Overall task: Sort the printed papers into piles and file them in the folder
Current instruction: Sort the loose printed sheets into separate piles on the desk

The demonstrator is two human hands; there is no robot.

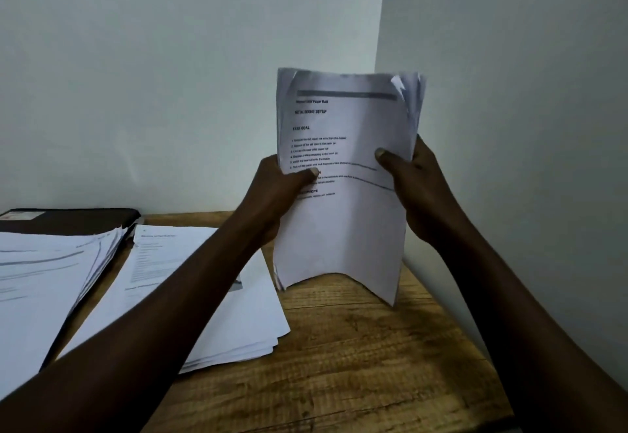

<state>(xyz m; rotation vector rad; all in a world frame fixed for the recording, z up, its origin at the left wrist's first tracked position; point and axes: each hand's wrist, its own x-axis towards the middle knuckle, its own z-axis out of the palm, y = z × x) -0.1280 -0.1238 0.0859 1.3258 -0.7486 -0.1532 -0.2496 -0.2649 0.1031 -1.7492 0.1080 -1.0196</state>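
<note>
I hold a stack of printed papers [343, 222] upright above the right part of the wooden table [356, 364]. My left hand [275, 194] grips its left edge, thumb on the front page. My right hand [414, 188] grips the right edge, thumb also on the front. The stack's bottom edge bows and sits just over the tabletop. A second pile of printed papers [217, 324] lies flat in the middle, partly under my left forearm. A third pile [40, 279] rests on the dark open folder [68, 220] at the left.
The table stands in a corner, with pale walls behind and on the right. Bare wood shows at the front and right of the table, down to its front edge.
</note>
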